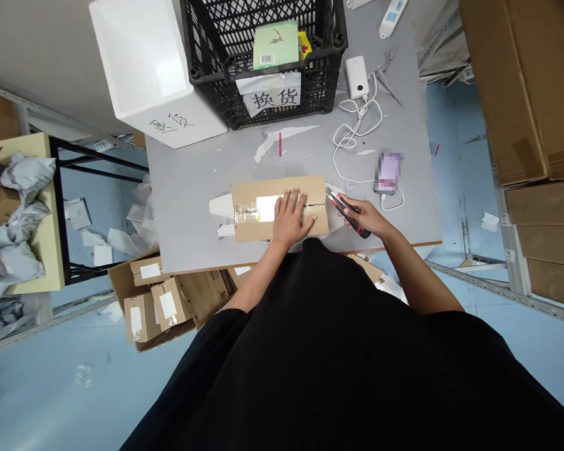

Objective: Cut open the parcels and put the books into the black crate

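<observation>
A flat brown cardboard box (279, 183) lies near the front of the grey table (192, 169), with clear tape along its middle and a white label on top. My left hand (291, 216) rests flat on the box, fingers spread over part of the label. In my right hand (366, 216) is a black and red utility knife (356, 224), its blade pointing at the box's right end. Whether the blade touches the cardboard I cannot tell. Scraps of white paper stick out past the box's left end.
Behind the box stand a black plastic crate (324, 81) and a white bin (143, 50). To the right lie a phone (388, 172), a white power bank (357, 77) and a looped cable. A carton of smaller boxes (188, 300) sits below the table's front edge.
</observation>
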A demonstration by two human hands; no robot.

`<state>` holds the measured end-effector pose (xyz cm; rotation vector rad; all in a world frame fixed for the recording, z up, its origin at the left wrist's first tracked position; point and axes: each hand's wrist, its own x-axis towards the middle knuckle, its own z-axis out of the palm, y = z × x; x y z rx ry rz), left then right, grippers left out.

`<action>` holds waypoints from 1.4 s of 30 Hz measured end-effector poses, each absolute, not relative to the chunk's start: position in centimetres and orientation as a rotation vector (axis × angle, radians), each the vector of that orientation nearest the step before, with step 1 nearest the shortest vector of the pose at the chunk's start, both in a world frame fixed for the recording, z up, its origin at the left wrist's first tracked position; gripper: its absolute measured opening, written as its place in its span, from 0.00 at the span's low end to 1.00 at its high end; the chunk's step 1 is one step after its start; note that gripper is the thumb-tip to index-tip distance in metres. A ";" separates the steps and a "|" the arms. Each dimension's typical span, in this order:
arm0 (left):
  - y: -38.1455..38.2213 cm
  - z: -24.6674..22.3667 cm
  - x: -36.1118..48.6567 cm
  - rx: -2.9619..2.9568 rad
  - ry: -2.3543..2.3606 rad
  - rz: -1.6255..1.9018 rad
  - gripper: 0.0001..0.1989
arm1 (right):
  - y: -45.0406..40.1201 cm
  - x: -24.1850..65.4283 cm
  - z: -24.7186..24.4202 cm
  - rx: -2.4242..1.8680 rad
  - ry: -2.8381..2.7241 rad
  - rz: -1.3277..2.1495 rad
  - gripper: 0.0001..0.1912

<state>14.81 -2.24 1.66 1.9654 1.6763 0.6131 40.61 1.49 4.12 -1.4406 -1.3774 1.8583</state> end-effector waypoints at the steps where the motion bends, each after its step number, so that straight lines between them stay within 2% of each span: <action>1: -2.2 1.7 14.9 1.963 1.680 0.613 0.35 | 1.4 40.6 4.3 -1.451 -1.397 1.860 0.33; 13: -2.0 1.7 15.4 1.884 1.736 0.658 0.34 | 1.4 42.4 4.7 -1.510 -1.710 1.831 0.33; 31: -2.0 1.8 15.5 1.908 1.741 0.643 0.33 | 0.8 42.9 5.1 -1.481 -1.723 1.926 0.33; 42: -2.0 3.3 15.7 2.033 1.877 0.267 0.33 | -0.4 43.6 5.1 -1.523 -1.733 1.873 0.33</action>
